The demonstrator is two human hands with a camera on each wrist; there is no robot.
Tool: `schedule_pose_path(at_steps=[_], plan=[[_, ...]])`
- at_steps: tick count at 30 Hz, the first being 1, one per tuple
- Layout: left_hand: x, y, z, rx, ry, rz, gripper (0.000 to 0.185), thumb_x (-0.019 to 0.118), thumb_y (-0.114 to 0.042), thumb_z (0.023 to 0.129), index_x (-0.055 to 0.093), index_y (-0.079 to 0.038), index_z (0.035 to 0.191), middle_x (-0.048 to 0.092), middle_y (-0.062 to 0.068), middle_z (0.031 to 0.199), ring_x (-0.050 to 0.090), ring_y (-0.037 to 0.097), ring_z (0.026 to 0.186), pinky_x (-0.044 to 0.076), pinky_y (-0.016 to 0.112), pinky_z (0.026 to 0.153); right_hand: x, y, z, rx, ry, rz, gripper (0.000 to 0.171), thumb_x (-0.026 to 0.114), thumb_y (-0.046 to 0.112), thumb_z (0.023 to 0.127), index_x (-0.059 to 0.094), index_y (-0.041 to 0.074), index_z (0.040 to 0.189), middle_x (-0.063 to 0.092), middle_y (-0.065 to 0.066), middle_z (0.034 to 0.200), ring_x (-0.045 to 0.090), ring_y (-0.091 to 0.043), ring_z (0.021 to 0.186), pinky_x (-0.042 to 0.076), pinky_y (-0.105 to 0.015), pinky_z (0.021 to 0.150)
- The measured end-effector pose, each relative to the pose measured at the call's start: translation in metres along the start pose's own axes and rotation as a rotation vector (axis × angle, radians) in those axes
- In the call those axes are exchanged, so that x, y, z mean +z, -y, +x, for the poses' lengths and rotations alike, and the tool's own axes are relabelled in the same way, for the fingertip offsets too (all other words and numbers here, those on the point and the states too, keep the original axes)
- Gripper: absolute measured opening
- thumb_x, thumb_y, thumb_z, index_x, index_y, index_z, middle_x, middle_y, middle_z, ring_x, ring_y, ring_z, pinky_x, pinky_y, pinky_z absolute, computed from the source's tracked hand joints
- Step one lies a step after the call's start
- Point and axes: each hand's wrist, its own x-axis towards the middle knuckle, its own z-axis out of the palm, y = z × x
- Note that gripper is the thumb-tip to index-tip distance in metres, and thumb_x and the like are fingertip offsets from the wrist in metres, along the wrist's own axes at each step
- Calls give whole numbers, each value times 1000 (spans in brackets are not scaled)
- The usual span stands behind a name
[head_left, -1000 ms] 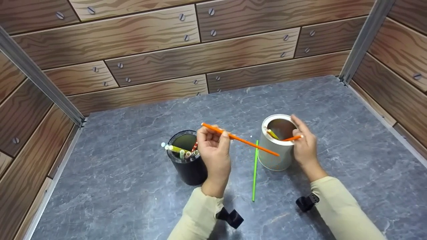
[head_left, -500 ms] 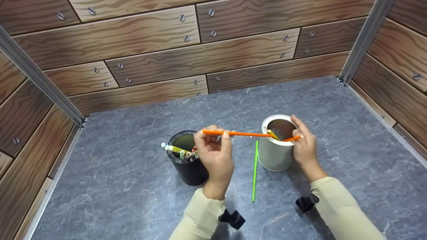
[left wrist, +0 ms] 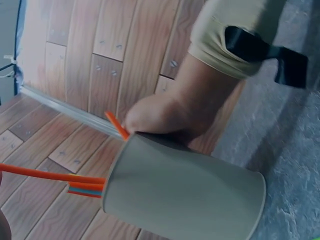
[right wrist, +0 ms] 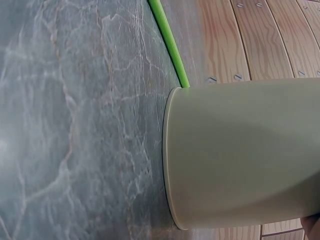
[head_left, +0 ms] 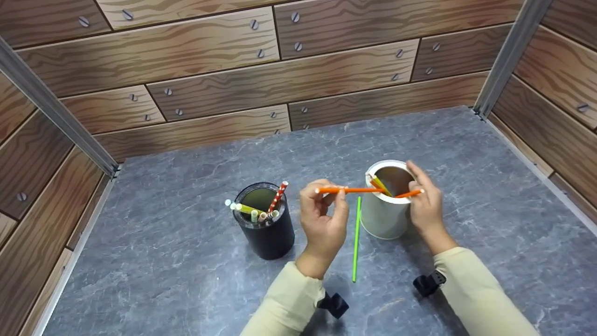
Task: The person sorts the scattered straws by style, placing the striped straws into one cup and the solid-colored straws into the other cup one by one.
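Observation:
My left hand (head_left: 332, 192) pinches a long orange straw (head_left: 354, 190) and holds it level, its far end inside the mouth of the white cup (head_left: 383, 214). In the left wrist view that orange straw (left wrist: 50, 175) meets the white cup (left wrist: 185, 192) at the rim. My right hand (head_left: 422, 196) grips the cup at its right rim, and a short orange straw (head_left: 409, 193) sticks out by its fingers. A yellow-green straw (head_left: 383, 185) leans inside the cup. In the right wrist view, the white cup (right wrist: 245, 155) fills the frame.
A black cup (head_left: 267, 231) with several straws, one red-and-white striped (head_left: 278, 196), stands left of my left hand. A green straw (head_left: 356, 238) lies on the grey marbled table (head_left: 186, 280) between my hands. Wood-patterned walls close the back and both sides.
My left hand has moved right with the orange straw, levelled it and brought its tip into the white cup. The striped straw in the black cup now shows. The right hand stayed still.

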Motion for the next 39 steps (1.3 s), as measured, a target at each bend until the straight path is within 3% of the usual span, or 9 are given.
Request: schedule_pose_path(at_steps=[10, 20, 26, 33, 39], plan=[[4, 9, -2, -3, 51, 86, 22, 56, 15, 77, 45, 5, 93, 50, 19, 86, 55, 27, 78, 55, 29, 71, -1, -4, -2, 24, 15, 16, 37, 41, -6, 87, 50, -15, 122, 54, -34, 117, 49, 6, 93, 37, -7, 90], [12, 16, -4, -94, 89, 86, 22, 57, 16, 75, 47, 4, 90, 52, 17, 83, 57, 19, 73, 56, 29, 66, -5, -5, -3, 51, 23, 30, 38, 40, -5, 87, 50, -15, 122, 54, -36, 116, 48, 4, 92, 37, -8, 89], [19, 23, -8, -154, 117, 65, 21, 57, 16, 75, 48, 3, 90, 53, 18, 83, 60, 20, 73, 56, 29, 68, -6, -4, -3, 26, 23, 33, 38, 40, -7, 86, 49, -16, 121, 53, -36, 117, 49, 9, 97, 37, -7, 92], [22, 32, -13, -208, 142, 84, 20, 56, 15, 75, 48, 2, 88, 53, 17, 84, 61, 21, 73, 56, 28, 69, -4, -4, -2, 18, 8, 23, 38, 40, -6, 86, 50, -16, 121, 56, -35, 113, 49, -1, 84, 37, -7, 83], [24, 39, -15, -245, 125, 116, 18, 57, 15, 73, 49, 4, 85, 56, 19, 79, 62, 24, 70, 57, 28, 66, -2, -3, 0, 39, 18, 7, 39, 40, -5, 86, 50, -15, 122, 54, -34, 118, 50, 4, 93, 37, -8, 90]])
